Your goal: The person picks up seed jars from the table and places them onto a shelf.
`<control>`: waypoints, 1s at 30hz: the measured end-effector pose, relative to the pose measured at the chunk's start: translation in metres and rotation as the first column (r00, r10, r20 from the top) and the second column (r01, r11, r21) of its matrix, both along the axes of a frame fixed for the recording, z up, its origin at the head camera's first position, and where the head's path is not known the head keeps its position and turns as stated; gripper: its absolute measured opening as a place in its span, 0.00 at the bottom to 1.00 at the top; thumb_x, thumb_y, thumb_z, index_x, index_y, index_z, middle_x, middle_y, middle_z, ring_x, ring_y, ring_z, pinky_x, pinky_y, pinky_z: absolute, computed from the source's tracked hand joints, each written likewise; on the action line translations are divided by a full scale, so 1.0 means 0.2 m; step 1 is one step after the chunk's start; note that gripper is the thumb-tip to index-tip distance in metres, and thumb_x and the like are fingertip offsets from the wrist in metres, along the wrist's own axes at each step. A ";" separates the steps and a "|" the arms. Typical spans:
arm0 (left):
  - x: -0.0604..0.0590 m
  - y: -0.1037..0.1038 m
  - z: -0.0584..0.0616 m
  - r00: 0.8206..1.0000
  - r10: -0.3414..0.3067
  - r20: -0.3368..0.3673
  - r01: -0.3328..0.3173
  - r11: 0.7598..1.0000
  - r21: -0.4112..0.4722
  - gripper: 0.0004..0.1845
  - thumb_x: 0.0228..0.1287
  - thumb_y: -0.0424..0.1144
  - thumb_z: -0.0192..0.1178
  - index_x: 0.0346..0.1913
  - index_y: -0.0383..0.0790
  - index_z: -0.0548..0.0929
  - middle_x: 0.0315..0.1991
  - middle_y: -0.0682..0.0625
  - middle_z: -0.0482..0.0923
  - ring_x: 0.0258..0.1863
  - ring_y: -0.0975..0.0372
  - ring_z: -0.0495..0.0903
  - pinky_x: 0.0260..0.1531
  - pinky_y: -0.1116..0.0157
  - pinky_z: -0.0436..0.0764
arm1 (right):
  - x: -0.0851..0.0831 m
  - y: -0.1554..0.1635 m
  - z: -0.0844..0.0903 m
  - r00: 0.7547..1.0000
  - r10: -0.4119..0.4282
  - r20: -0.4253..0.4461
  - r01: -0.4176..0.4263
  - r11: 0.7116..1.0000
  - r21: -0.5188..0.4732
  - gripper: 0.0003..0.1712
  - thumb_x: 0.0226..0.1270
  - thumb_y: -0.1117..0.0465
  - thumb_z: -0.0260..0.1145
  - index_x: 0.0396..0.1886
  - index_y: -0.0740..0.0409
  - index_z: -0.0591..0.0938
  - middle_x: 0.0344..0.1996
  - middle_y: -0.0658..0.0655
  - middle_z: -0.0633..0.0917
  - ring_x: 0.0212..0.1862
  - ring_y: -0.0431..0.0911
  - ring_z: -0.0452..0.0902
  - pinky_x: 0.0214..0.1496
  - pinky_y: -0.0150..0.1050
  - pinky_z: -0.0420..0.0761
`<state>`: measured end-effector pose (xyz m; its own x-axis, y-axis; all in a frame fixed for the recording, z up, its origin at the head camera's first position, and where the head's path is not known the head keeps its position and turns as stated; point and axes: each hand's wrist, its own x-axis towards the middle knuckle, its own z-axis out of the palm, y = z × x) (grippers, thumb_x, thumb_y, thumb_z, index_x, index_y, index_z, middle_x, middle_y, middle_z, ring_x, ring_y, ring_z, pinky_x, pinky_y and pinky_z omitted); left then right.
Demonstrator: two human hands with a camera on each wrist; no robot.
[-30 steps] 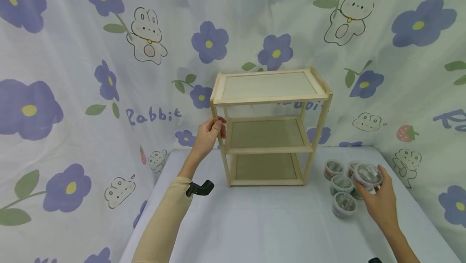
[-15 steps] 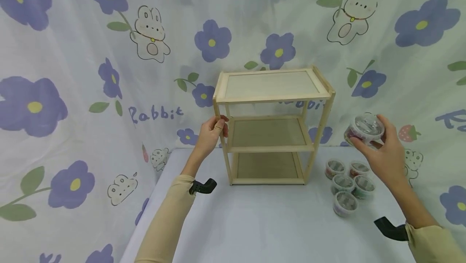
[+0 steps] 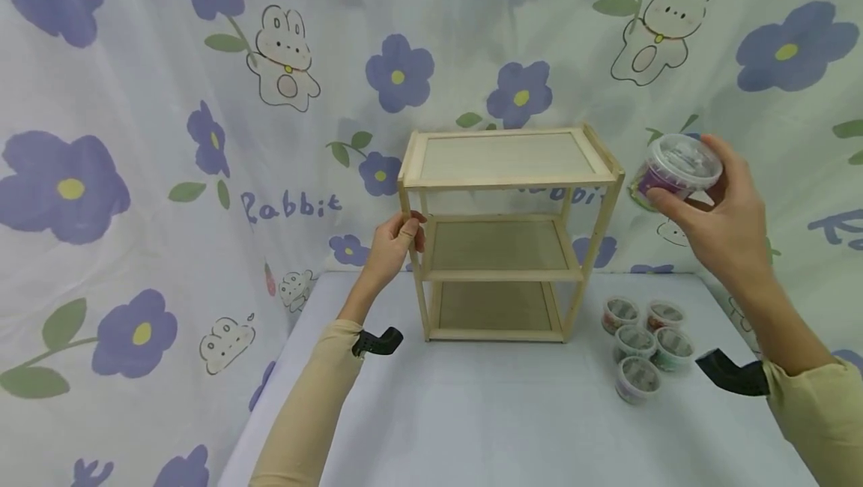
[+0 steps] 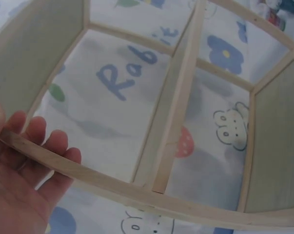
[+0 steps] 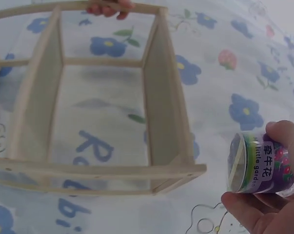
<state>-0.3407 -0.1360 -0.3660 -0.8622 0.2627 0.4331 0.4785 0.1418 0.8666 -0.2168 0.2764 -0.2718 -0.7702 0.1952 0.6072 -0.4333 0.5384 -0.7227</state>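
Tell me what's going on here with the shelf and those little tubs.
A person's left hand grips the front left post of a small wooden shelf standing on a table. Their right hand holds a small tub with a clear lid and purple label up in the air, level with the top shelf and just right of it. Five more tubs sit on the table beside the shelf. All three shelves look bare.

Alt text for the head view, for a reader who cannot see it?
A right hand holds a small clear-lidded purple tub beside the top of a three-tier pale wooden shelf, whose left post the left hand grips; five similar tubs sit on the table.
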 end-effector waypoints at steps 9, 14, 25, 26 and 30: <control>0.07 -0.01 0.11 1.000 0.001 0.025 -0.001 1.000 0.003 0.14 0.78 0.35 0.45 0.48 0.25 0.76 0.33 0.24 0.73 0.32 0.37 0.76 0.43 0.38 0.76 | -0.14 -0.16 0.18 0.997 0.069 0.038 -0.070 0.997 0.025 0.47 0.63 0.59 0.71 0.77 0.44 0.57 0.65 0.59 0.69 0.60 0.43 0.70 0.51 0.20 0.72; 0.10 -0.02 0.13 1.000 -0.001 0.015 0.001 1.000 0.013 0.14 0.78 0.35 0.46 0.48 0.24 0.76 0.32 0.25 0.73 0.31 0.37 0.75 0.42 0.37 0.75 | -0.22 -0.30 0.26 0.991 0.108 0.080 -0.114 0.991 0.075 0.48 0.63 0.55 0.71 0.78 0.43 0.55 0.68 0.60 0.69 0.62 0.46 0.70 0.55 0.28 0.71; 0.10 0.01 0.10 0.999 -0.020 0.034 0.019 1.000 0.025 0.13 0.78 0.34 0.46 0.44 0.25 0.76 0.32 0.27 0.74 0.29 0.42 0.76 0.40 0.40 0.76 | -0.40 -0.56 0.30 0.968 0.210 0.139 -0.226 0.967 0.117 0.51 0.62 0.51 0.72 0.78 0.51 0.55 0.67 0.61 0.70 0.59 0.51 0.71 0.51 0.31 0.73; 0.10 0.01 0.10 0.999 -0.022 0.034 0.021 0.999 0.030 0.13 0.77 0.34 0.46 0.44 0.25 0.76 0.32 0.26 0.74 0.29 0.42 0.76 0.39 0.39 0.76 | -0.42 -0.58 0.30 0.965 0.219 0.141 -0.236 0.964 0.118 0.51 0.62 0.51 0.72 0.78 0.51 0.55 0.67 0.61 0.71 0.59 0.52 0.71 0.51 0.31 0.73; 0.10 0.00 0.10 0.999 -0.022 0.031 0.021 0.999 0.038 0.12 0.77 0.33 0.47 0.42 0.25 0.76 0.32 0.24 0.73 0.29 0.41 0.76 0.39 0.39 0.77 | -0.50 -0.67 0.26 0.958 0.252 0.139 -0.269 0.955 0.127 0.50 0.62 0.53 0.72 0.78 0.55 0.55 0.66 0.63 0.71 0.57 0.52 0.72 0.48 0.31 0.73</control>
<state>-0.3216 -0.1352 -0.3460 -0.8698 0.2656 0.4158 0.4536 0.0987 0.8857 -0.3166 0.1418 -0.2188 -0.8515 -0.1041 0.5139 -0.4871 0.5198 -0.7018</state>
